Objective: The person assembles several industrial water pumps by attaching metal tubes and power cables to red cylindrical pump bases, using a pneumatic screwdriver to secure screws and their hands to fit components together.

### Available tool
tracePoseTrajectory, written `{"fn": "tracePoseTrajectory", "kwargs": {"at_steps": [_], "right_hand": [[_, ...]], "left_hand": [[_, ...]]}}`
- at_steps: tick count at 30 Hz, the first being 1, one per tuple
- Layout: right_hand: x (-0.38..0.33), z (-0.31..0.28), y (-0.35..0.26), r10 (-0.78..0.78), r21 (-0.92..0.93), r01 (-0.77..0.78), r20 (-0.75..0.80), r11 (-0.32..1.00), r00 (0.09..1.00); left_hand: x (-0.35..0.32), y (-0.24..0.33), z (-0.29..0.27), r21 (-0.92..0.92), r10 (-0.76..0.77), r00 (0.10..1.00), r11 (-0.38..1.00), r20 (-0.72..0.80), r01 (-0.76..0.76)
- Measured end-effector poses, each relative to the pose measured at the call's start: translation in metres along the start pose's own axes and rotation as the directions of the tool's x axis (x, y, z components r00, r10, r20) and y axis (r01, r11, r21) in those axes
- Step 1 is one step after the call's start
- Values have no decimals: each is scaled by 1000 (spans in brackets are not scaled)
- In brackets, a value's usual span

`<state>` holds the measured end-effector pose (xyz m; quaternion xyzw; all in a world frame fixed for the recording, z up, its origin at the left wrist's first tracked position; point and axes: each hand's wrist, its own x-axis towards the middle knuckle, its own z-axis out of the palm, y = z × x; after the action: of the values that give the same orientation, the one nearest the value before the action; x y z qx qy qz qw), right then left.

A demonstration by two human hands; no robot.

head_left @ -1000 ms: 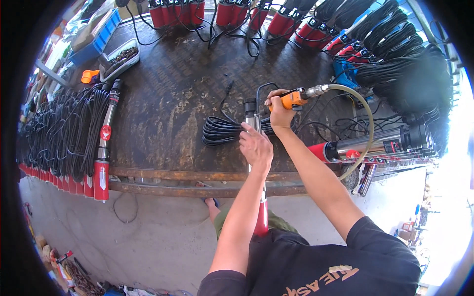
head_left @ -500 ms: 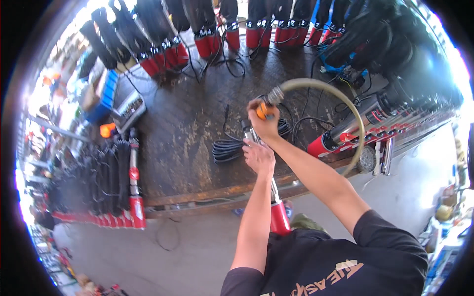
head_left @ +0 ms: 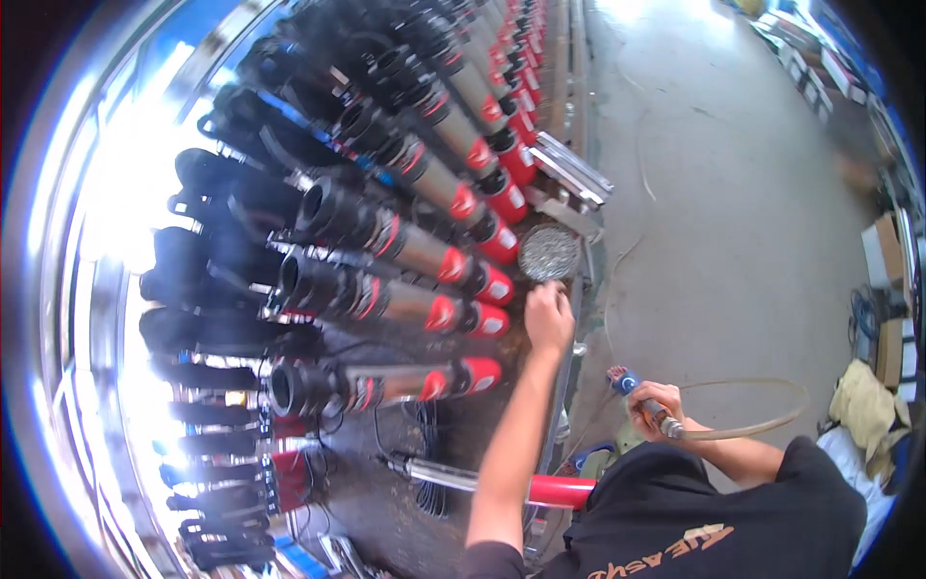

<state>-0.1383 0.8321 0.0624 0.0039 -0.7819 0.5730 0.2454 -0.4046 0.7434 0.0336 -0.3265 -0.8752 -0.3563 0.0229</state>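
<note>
Brown cardboard boxes are sitting at the floor's far right edge, stacked by the wall.

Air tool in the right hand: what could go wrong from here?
1. The right hand holds the air tool off the bench over the floor; its hose loops loose beside the person and might snag.
2. The left hand reaches to the bench edge by the round mesh part; a bump could knock it off.
3. The pump by the left forearm overhangs the edge and could roll off.
</note>
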Motion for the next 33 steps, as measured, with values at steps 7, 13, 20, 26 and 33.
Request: {"fn": "tracePoseTrajectory", "kwargs": {"at_steps": [7,13,20,26,33], "right_hand": [[-24,-50,-3,105,-50,-138,-420,989,901],[-30,-60,8,208,78,-193,-441,978,873],[13,-27,3,255,269,-184,-261,945,931],[50,21,-20,260,428,-211,-60,879,964],[98,75,-83,98,772,37,-128,634,987]], "left_hand": [[122,-49,65,621,-290,871,784,396,-21],[140,-45,45,518,-91,956,852,278,-70],[123,-66,8,7,-171,973,985,-155,175],[76,-9,-42,-773,-530,844,502,80,389],[-139,31,-128,-871,-426,804,-441,415,216]]}}
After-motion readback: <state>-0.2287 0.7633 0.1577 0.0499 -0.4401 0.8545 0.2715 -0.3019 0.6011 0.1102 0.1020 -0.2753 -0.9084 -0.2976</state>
